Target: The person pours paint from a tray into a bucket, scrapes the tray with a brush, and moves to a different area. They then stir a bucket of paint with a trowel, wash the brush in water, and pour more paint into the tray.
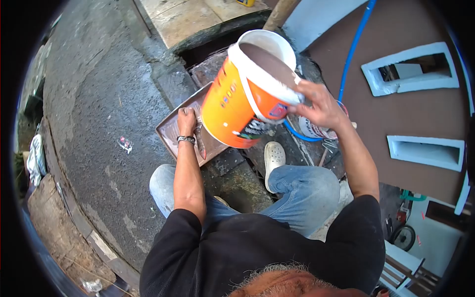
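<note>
A large orange and white paint bucket point(230, 104) leans over a shallow paint tray point(168, 123), with brown paint point(269, 62) inside it. My right hand point(319, 105) grips the bucket's rim on the right, close to where the white handle joins. My left hand point(186, 121), closed in a fist, is over the tray beside the bucket's base; what it holds is hidden. Next to that fist, a tool with a reddish handle point(201, 144) lies across the tray. Brown paint smears the tray's inside.
A smaller white bucket point(309, 128) stands behind my right forearm, near a wire roller frame point(329, 145). A blue hose point(352, 52) runs along the brown wall point(396, 114). Rough wet concrete point(114, 114) spreads to the left, and a tiled ledge point(185, 22) rises ahead.
</note>
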The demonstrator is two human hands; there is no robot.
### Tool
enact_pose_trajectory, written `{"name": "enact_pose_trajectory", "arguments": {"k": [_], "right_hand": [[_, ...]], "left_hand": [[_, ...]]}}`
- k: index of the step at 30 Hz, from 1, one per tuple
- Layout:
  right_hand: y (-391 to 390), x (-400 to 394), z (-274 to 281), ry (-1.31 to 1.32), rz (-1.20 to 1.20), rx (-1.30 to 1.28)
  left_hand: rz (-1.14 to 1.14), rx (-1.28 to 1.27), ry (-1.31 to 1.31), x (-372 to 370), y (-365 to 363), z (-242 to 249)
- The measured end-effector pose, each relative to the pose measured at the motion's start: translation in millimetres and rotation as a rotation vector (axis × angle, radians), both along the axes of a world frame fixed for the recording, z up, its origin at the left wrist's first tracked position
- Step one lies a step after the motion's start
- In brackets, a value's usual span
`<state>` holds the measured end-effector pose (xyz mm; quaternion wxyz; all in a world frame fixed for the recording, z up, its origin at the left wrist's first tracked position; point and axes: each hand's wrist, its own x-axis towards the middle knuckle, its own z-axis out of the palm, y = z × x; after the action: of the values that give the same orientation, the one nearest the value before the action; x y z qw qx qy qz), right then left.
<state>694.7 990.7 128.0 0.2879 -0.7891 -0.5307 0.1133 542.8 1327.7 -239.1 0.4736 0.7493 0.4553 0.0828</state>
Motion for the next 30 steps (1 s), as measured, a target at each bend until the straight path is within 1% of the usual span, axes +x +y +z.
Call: {"name": "enact_pose_trajectory", "arguments": {"k": [1,3,4,6,9,10,12,13,14,17,18,19,21,22,23,25,26,27,28,29,30], "right_hand": [[-23,-9,-6,-0.058,0.013,-0.001],[-63,-29,-16,-0.211,-0.031,-0.102],[-81,-35,-25,-0.285,-0.049,-0.151],[-114,-40,-60,-0.316,-0.109,-0.198],[-143,-31,-102,-0.373,-0.214,-0.248],[-148,-25,-115,-0.396,-0.259,-0.240],[-161,-9,-140,-0.413,-0.346,-0.247],[-166,0,-151,-0.436,-0.391,-0.248],[-169,11,-163,-0.456,-0.433,-0.247],[-169,50,-197,-0.453,-0.562,-0.294],[-167,67,-211,-0.448,-0.604,-0.308],[-165,84,-225,-0.445,-0.647,-0.323],[-162,118,-249,-0.421,-0.715,-0.510],[-151,126,-253,-0.409,-0.751,-0.602],[-142,129,-256,-0.533,-0.777,-0.566],[-115,116,-237,-0.772,-0.823,-0.499],[-106,126,-241,-0.593,-0.815,-0.278],[-94,140,-241,-0.413,-0.796,-0.063],[-71,141,-228,-0.074,-0.834,0.058],[-50,145,-215,0.007,-0.914,-0.030],[-27,144,-196,0.314,-0.977,-0.057]], "left_hand": [[-0.029,0.031,-0.014,5,-9,14],[-0.022,0.049,-0.098,15,-19,8],[-0.016,0.001,-0.109,20,-21,6],[0.001,-0.090,-0.119,25,-24,4],[0.050,-0.392,-0.270,30,-31,10],[0.064,-0.427,-0.278,30,-32,17],[0.021,-0.416,-0.314,32,-35,25],[0.005,-0.409,-0.330,30,-38,38],[0.008,-0.491,-0.329,28,-41,51],[-0.070,-0.488,-0.261,19,-39,57],[-0.101,-0.511,-0.238,16,-36,51],[-0.076,-0.545,-0.230,13,-40,59],[-0.036,-0.625,-0.266,8,-42,52],[-0.014,-0.619,-0.267,6,-44,51],[-0.030,-0.615,-0.253,3,-43,51],[0.026,-0.579,-0.247,-2,-43,46],[-0.003,-0.556,-0.270,-6,-42,44],[0.013,-0.484,-0.216,-8,-40,33],[0.024,-0.390,-0.164,-8,-35,13],[0.026,-0.295,-0.115,-6,-31,-8],[0.043,-0.308,-0.135,-5,-32,-25]]}}
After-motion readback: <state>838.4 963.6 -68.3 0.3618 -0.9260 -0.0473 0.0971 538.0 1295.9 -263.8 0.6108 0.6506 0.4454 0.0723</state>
